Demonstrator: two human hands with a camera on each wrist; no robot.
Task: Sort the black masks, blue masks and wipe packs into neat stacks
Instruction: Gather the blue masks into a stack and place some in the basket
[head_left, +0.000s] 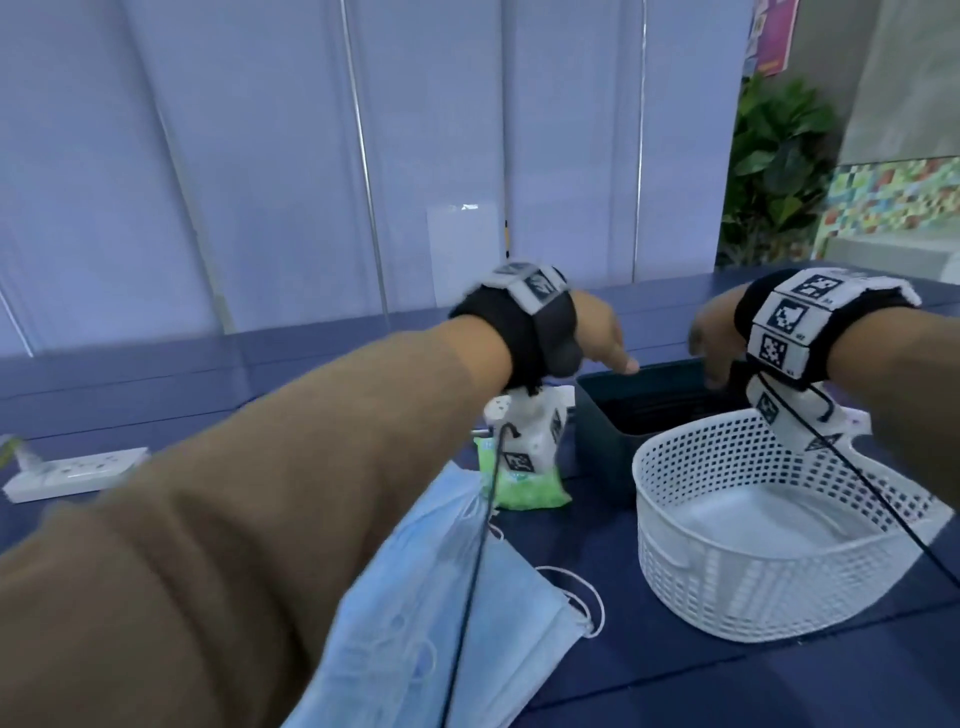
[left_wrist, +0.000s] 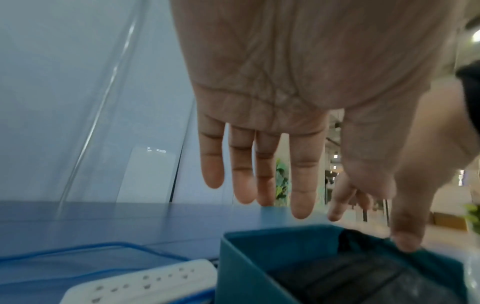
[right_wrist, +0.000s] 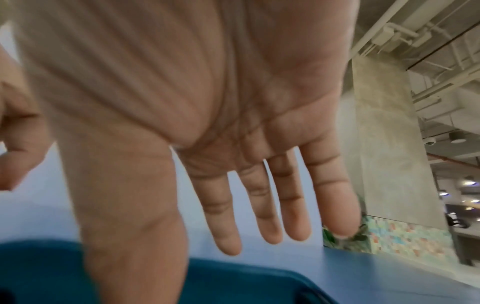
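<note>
Over the teal box (head_left: 618, 415) at the far side, our left hand (head_left: 602, 338) and right hand (head_left: 711, 343) hover wide, empty. Black masks (left_wrist: 363, 279) lie inside; we judge lifting them next. Blue masks (head_left: 452, 597) and wipe pack (head_left: 524, 483) wait nearer, left.

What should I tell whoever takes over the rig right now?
Left hand and right hand: both open, fingers straight, holding nothing, over the teal box.
Black masks lie inside that box.
Blue masks lie loosely piled on the table, near side.
Green wipe pack lies left of the box.
White basket appears empty.
Done: black masks boxed.
Left: tidy the blue masks, stack the wipe packs.
</note>
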